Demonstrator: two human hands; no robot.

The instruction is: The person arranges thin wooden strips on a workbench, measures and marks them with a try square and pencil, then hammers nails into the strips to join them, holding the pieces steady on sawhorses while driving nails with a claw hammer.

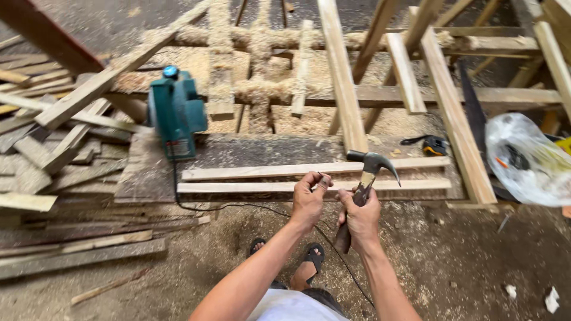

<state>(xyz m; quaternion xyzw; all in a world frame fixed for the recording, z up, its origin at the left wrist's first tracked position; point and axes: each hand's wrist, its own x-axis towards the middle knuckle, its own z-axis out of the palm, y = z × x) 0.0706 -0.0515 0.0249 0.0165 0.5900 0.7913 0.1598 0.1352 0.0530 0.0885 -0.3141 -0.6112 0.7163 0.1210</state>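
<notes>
Head view: right hand [360, 217] clamped on claw hammer [364, 181] handle; left hand [309, 199] fingers pinched together on a small nail [322, 176], at 9 o'clock of the hammer. Judged step: nail selection; placement on wooden slats [297, 178] needs a steady pinch

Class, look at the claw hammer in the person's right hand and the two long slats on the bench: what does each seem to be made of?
Claw hammer: the head looks like dark, dull metal, probably steel; the handle is pale near the head, seemingly wood, with a darker grip in the right hand. Slats: pale, bare sawn wood with visible grain, unpainted.
</notes>
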